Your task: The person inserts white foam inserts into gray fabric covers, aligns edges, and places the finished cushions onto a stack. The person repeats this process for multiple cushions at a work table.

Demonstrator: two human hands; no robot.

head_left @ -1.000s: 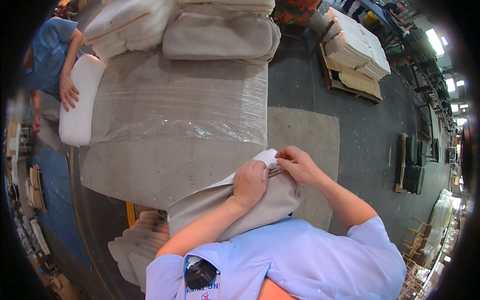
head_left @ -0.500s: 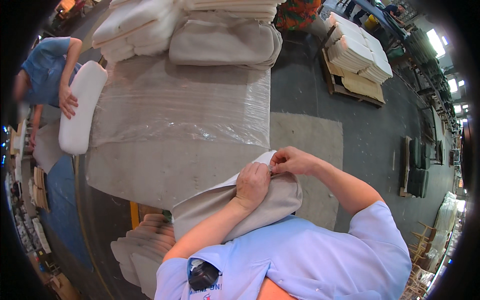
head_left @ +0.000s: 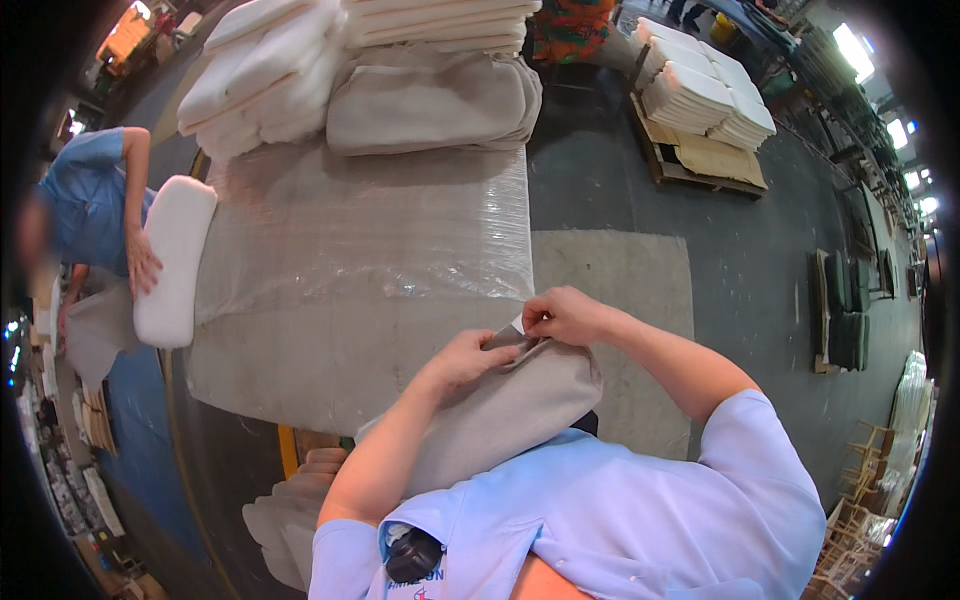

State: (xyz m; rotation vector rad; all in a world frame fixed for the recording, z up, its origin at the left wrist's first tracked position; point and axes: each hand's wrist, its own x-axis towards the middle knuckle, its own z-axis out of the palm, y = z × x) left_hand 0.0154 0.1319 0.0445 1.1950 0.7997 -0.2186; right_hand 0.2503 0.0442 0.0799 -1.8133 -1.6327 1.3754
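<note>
A grey fabric cushion cover (head_left: 500, 415), plump as if filled, lies slanted between my body and the near edge of the table. My right hand (head_left: 568, 317) pinches the cover's edge at its upper right end, where a small white patch shows. Lower and to the left, my left hand (head_left: 462, 362) grips the same edge, its fingers partly tucked into the fold of cloth. My left forearm crosses over the cover's left part and hides some of it.
The table (head_left: 300, 350) is partly under clear plastic film (head_left: 380, 220). Folded grey covers (head_left: 430, 105) and white foam pads (head_left: 265, 75) are piled at its far side. At left, a co-worker (head_left: 90, 200) handles a white foam pad (head_left: 175, 265). Grey cushions (head_left: 290, 520) stand below the table's left edge.
My left hand has moved left, away from my right hand, and the long white inner strip is mostly covered by grey cloth. My right hand keeps its pinch. The co-worker's pad appears lower.
</note>
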